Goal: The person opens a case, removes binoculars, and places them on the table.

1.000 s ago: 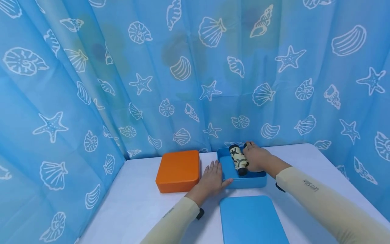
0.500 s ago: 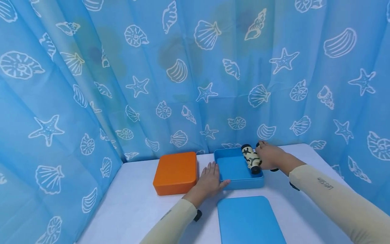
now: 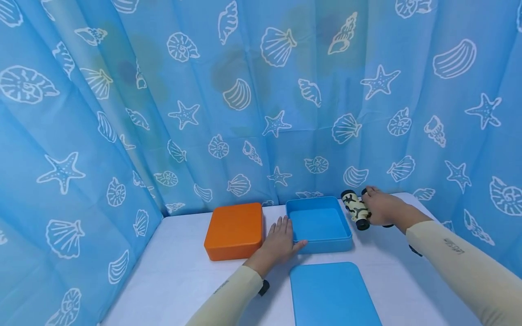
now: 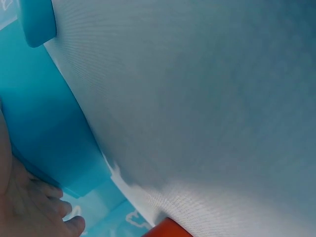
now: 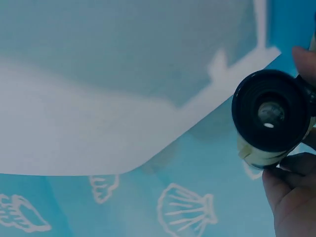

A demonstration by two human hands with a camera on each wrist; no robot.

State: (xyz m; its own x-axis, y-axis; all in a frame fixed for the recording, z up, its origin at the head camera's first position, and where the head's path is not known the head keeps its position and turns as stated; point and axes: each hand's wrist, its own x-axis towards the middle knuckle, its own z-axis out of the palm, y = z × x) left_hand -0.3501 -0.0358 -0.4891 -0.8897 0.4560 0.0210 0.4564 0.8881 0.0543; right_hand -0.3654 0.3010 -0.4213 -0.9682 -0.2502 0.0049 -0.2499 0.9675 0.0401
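Observation:
My right hand (image 3: 383, 207) grips a pair of camouflage binoculars (image 3: 355, 208) just right of the open blue box (image 3: 326, 246), above the table. The right wrist view shows one black-rimmed end of the binoculars (image 5: 270, 112) close up, with fingers (image 5: 291, 190) round the barrel. Against the blue box's left side rests my left hand (image 3: 279, 242), fingers straight and thumb at the front wall. In the left wrist view, that hand (image 4: 29, 205) lies along the blue box wall (image 4: 54, 113). Nothing lies inside the box.
An orange box (image 3: 235, 228) stands left of my left hand. Nearer the front edge lies a flat blue lid (image 3: 332, 290). The white table (image 3: 175, 267) backs onto a blue curtain (image 3: 244, 113) with shell and starfish prints, which also runs along both sides.
The right hand has carried the binoculars rightward, from inside the blue box to beyond its right wall. My left hand has stayed at the box's left side.

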